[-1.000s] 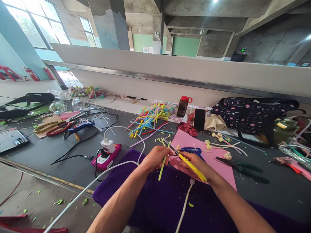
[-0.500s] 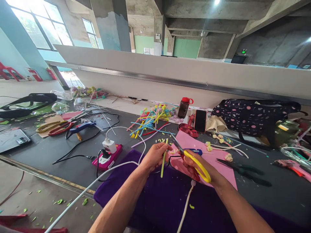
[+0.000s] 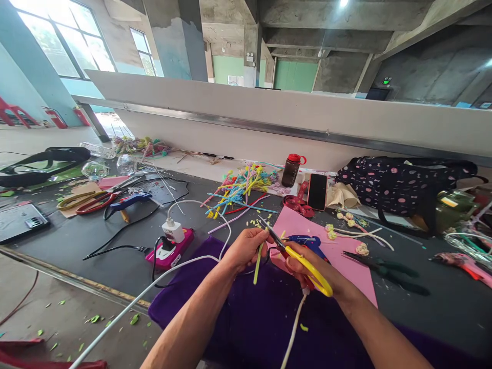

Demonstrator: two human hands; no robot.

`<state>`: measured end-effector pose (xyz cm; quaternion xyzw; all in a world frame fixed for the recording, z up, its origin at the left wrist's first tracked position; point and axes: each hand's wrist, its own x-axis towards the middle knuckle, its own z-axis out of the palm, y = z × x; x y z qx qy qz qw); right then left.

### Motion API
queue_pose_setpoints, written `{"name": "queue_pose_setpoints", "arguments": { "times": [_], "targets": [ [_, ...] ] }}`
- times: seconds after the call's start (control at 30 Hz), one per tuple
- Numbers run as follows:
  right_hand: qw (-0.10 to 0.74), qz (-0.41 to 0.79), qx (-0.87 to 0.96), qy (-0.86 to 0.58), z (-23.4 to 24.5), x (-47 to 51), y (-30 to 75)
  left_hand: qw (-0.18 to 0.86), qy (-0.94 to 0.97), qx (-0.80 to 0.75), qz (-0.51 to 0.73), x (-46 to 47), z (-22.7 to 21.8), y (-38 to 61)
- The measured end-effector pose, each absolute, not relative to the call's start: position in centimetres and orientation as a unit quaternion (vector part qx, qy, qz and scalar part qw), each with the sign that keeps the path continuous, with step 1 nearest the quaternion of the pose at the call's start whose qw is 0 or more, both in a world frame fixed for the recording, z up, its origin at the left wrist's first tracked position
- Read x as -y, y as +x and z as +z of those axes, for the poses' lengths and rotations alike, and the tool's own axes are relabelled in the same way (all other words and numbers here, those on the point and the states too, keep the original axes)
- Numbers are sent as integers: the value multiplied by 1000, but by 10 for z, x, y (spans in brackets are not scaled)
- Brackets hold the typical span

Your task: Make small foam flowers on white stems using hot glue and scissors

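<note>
My left hand (image 3: 242,248) pinches a yellow-green pipe cleaner (image 3: 257,267) whose lower end hangs below the fingers. Closed round the handles of yellow-and-red scissors (image 3: 313,270) is my right hand (image 3: 323,260). The slightly parted blades (image 3: 269,231) point up and left, close to my left fingertips and the top of the pipe cleaner. Small yellow-green cuttings (image 3: 253,223) lie on the table just beyond. A blue glue gun (image 3: 305,241) rests on pink paper (image 3: 346,271), partly hidden by my right hand. Purple cloth (image 3: 253,318) spreads below both hands.
Colourful stems (image 3: 246,189) are heaped at the back, left of a red-lidded bottle (image 3: 291,171) and a phone (image 3: 317,192). Green-handled pliers (image 3: 392,271) lie right. A magenta power strip (image 3: 180,251) with cables stands left; a white cord (image 3: 294,328) hangs in front.
The scissors have swung left, bringing their blades up to my left fingertips. The top of the pipe cleaner no longer sticks up above those fingers. More of the glue gun shows.
</note>
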<state>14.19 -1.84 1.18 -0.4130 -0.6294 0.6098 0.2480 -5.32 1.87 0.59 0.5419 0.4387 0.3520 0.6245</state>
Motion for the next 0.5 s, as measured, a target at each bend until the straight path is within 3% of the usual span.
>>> {"name": "queue_pose_setpoints", "arguments": {
  "times": [0.5],
  "targets": [
    [265, 689, 539, -406, 3, 12, 138, 641, 540, -436, 329, -19, 5, -53]
  ]
}}
